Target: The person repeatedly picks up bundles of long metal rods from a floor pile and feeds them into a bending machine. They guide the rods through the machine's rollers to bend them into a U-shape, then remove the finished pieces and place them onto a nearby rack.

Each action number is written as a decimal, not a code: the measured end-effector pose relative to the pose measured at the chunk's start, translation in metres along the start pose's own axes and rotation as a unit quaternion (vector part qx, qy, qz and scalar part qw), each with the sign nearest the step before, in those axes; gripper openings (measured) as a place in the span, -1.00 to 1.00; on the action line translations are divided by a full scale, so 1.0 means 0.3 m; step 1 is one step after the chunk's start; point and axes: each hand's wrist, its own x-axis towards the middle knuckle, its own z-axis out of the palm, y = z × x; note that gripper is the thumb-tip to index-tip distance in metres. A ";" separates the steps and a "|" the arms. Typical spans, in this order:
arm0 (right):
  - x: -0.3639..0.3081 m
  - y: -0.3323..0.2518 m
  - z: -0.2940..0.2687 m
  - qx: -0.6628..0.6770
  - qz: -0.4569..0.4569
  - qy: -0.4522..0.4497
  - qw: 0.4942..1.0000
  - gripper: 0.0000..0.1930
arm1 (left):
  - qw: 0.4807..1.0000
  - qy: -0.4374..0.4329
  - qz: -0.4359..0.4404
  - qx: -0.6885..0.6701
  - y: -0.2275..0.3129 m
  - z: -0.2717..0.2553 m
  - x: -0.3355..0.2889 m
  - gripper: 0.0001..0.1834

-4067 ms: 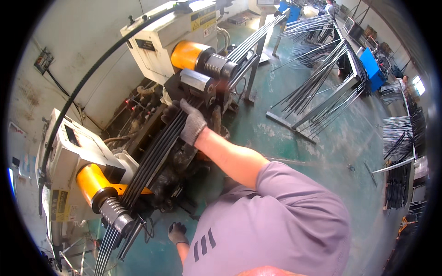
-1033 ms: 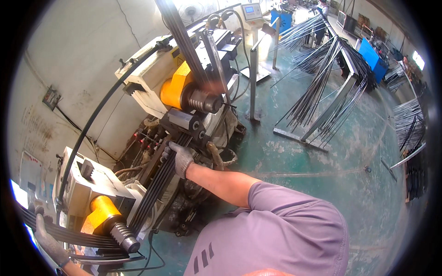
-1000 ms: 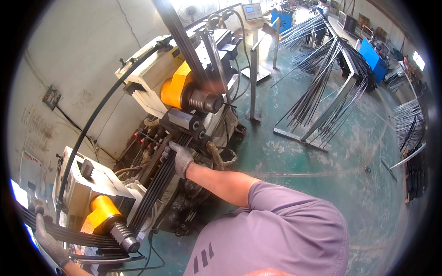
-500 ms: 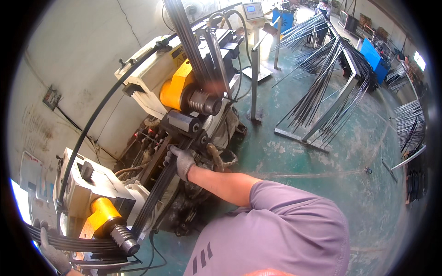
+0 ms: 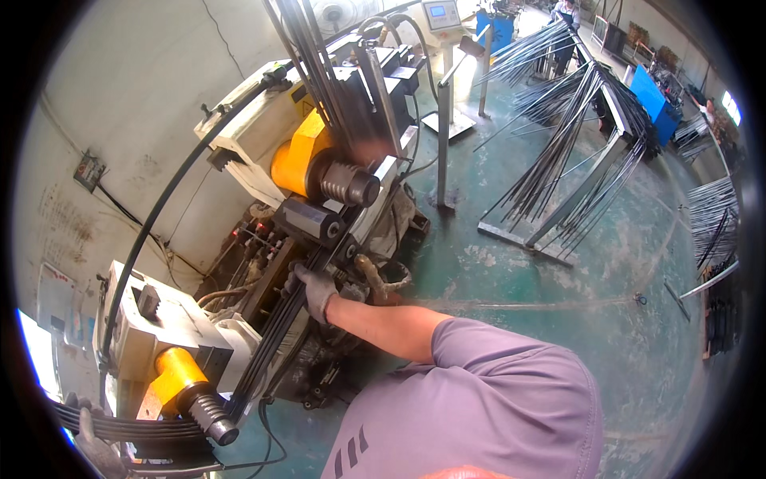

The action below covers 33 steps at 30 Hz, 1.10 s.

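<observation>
- Worn green workshop floor (image 5: 479, 271), backed by a pale, stained wall (image 5: 136, 88) and lined with an upper cream housing (image 5: 239, 132) and a lower cream housing (image 5: 148, 319).
- Clamped around a bundle of dark bars (image 5: 273, 343) between the two housings: right grip (image 5: 319, 293), gloved in grey, apparently to keep the lengths side by side and steady.
- Near the left rim of the view, laid against the bars' outer ends: left grip (image 5: 97, 444), also gloved; too dim and distorted to tell whether closed or merely pressing.
- Angled upward beside an upper ridged spindle (image 5: 351, 182) and out to the left by a lower ridged spindle (image 5: 214, 417), dark bars seemingly set there for firm bearing at each turn.
- Slung over a metal rack (image 5: 574, 195) across the floor, thin dark rods (image 5: 550, 152), probably for easy reach by the handful.
- Visible markings: partly hidden yellow sticker (image 5: 304, 104) on the upper cream housing, control panel (image 5: 441, 13) with a lit blue screen, grey-mauve shirt (image 5: 511, 375) with slanting dark stripes. No lettering clear enough to make out.
</observation>
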 end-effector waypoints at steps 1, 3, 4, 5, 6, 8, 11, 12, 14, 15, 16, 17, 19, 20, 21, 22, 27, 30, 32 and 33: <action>0.010 0.005 -0.013 -0.003 -0.007 -0.005 1.000 -0.83 | 1.000 0.000 0.002 0.002 0.013 0.005 -0.004 -0.59; 0.050 0.014 -0.038 -0.037 -0.040 -0.007 0.998 -0.83 | 1.000 0.000 0.003 0.005 0.036 0.026 -0.008 -0.60; 0.054 0.019 -0.040 -0.055 -0.054 -0.007 0.997 -0.83 | 1.000 0.001 0.001 0.007 0.047 0.033 -0.015 -0.60; 0.056 0.024 -0.045 -0.049 -0.045 -0.006 0.998 -0.83 | 1.000 0.004 0.001 0.010 0.054 0.044 -0.019 -0.60; 0.057 0.028 -0.051 -0.042 -0.036 -0.006 0.998 -0.83 | 1.000 0.003 0.000 0.011 0.062 0.054 -0.026 -0.61; 0.060 0.028 -0.049 -0.032 -0.024 -0.006 0.999 -0.83 | 1.000 0.006 0.001 0.013 0.081 0.074 -0.037 -0.61; 0.051 0.020 -0.040 -0.022 -0.009 -0.004 1.000 -0.84 | 1.000 0.014 0.000 0.017 0.103 0.100 -0.059 -0.62; 0.046 0.017 -0.034 -0.021 -0.001 -0.001 1.000 -0.84 | 1.000 0.017 -0.001 0.016 0.111 0.109 -0.065 -0.62; 0.048 -0.001 -0.042 -0.039 0.009 0.003 0.999 -0.85 | 1.000 0.019 -0.001 0.019 0.125 0.137 -0.077 -0.63; 0.051 -0.010 -0.044 -0.058 0.011 0.004 0.998 -0.85 | 1.000 0.021 -0.001 0.018 0.133 0.156 -0.082 -0.63; 0.054 -0.019 -0.046 -0.076 0.013 0.004 0.997 -0.84 | 1.000 0.023 -0.002 0.018 0.141 0.170 -0.089 -0.64; 0.055 -0.023 -0.044 -0.074 0.013 0.011 0.997 -0.84 | 0.999 0.026 0.001 0.018 0.148 0.189 -0.097 -0.64; 0.026 -0.002 -0.019 -0.069 0.034 0.019 0.997 -0.84 | 0.999 0.045 -0.003 0.030 0.191 0.175 -0.133 -0.65; 0.027 -0.010 -0.025 -0.056 0.035 0.012 0.998 -0.84 | 0.998 0.046 -0.005 0.029 0.192 0.194 -0.140 -0.65; 0.027 -0.019 -0.031 -0.043 0.036 0.004 0.998 -0.85 | 0.998 0.052 -0.005 0.028 0.201 0.209 -0.141 -0.65; 0.027 -0.026 -0.036 -0.029 0.037 -0.004 0.999 -0.85 | 0.998 0.045 -0.007 0.032 0.198 0.225 -0.144 -0.65; 0.042 -0.031 -0.053 -0.085 0.056 0.013 0.995 -0.86 | 0.998 0.060 -0.008 0.024 0.240 0.260 -0.197 -0.67; -0.012 -0.060 -0.051 -0.070 0.054 -0.031 0.996 -0.85 | 0.997 0.079 -0.006 0.004 0.275 0.258 -0.257 -0.68; -0.094 -0.096 -0.085 -0.066 0.052 -0.034 0.996 -0.83 | 0.996 0.082 -0.013 -0.014 0.282 0.268 -0.307 -0.68; -0.143 -0.106 -0.109 -0.075 0.048 -0.017 0.996 -0.82 | 0.996 0.081 -0.014 -0.024 0.287 0.275 -0.341 -0.69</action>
